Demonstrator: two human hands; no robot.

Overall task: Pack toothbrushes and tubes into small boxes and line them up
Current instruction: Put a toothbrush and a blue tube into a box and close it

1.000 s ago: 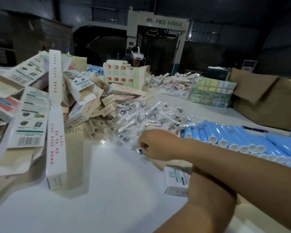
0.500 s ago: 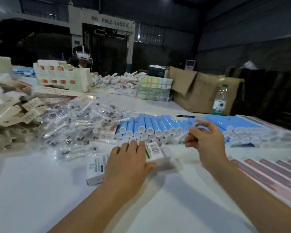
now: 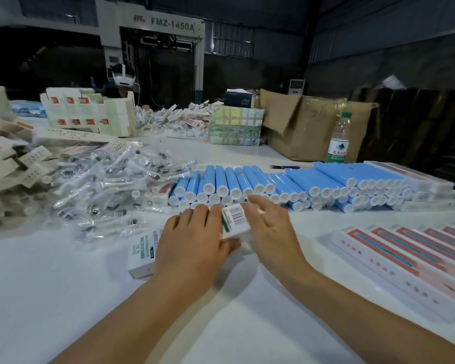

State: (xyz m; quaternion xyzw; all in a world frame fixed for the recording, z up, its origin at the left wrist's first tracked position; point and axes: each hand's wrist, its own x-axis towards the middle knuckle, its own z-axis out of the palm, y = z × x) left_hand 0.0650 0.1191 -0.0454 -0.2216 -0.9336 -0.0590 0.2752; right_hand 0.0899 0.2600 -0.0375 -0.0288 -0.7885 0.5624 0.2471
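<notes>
1. Two hands met over one small box [image 3: 234, 222] on the table [image 3: 63, 298]. Your left hand [image 3: 192, 248] lay on top of it, fingers fairly straight and pressing down, thumb tucked along its near side; I read that grip as flat and holding the box down, not curled round it.
2. Your right hand [image 3: 271, 229] sat at the box's right end, fingers loosely spread and bent. Something small and white showed at the fingers, and again near the thumb; whether that grip pinched a wrapped toothbrush or a flap, I could not tell.
3. The relation that mattered: the box's long axis ran from lower left to upper right, its barcoded end facing your right hand. So the right hand was the nearer one to that end, and anything going in would, in my judgement, travel leftward along that axis while the left steadied.
4. Just beyond your fingertips lay the blue tubes [image 3: 286, 182], stacked with white caps toward you, nearer your right hand. The wrapped toothbrushes [image 3: 111, 185] were heaped to the left, near your left hand.
5. Farther right, flat pink boxes [image 3: 405, 258] lay in a row, and a water bottle [image 3: 339, 140] stood behind the tubes.
6. Compared with half a second earlier, your right hand had come in from the tubes to the box end, closing the gap, while your left hand had stayed on the box.
</notes>
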